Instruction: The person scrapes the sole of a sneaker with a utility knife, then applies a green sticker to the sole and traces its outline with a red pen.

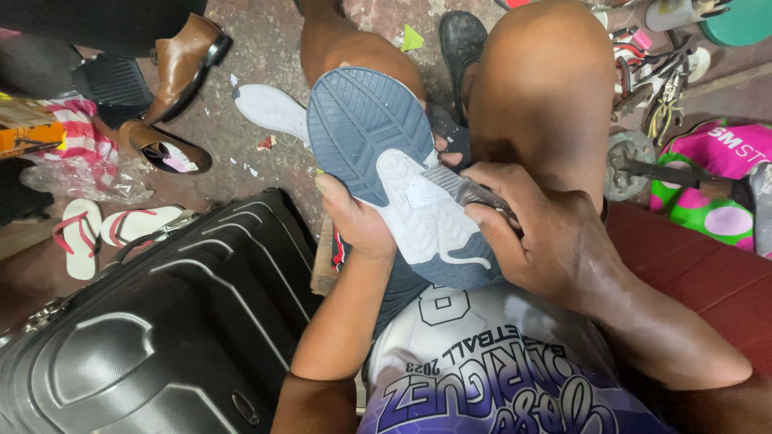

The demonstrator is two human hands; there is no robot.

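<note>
There is not much open room here: the person sits with knees up, a big black suitcase [161, 329] fills the floor on the left, and a dark red bench edge [708, 273] runs along the right. The only bare floor [257, 48] is a gray patch near the top, with small scraps on it. In the middle, just over the lap, is 1 shoe [398, 173], turned so its bottom faces up. The sole is blue at the toe and heel and white across the middle, with thin lines cut into it. The left hand [358, 221] holds the shoe from the left side, with the thumb pressed on the sole's edge and the other fingers hidden behind it. The right hand [547, 237] is wrapped tight around a knife [458, 186], and the flat gray blade lies on the white part of the sole, near its right edge. A white insole [269, 108] lies on the floor just past the shoe's toe. 2 brown leather shoes [173, 96] sit at the top left, and 2 white flip-flops with red straps [104, 229] lie beside the suitcase. At the right are a pink and green bag [712, 193] and a heap of metal tools [655, 72], well apart from the hands.
</note>
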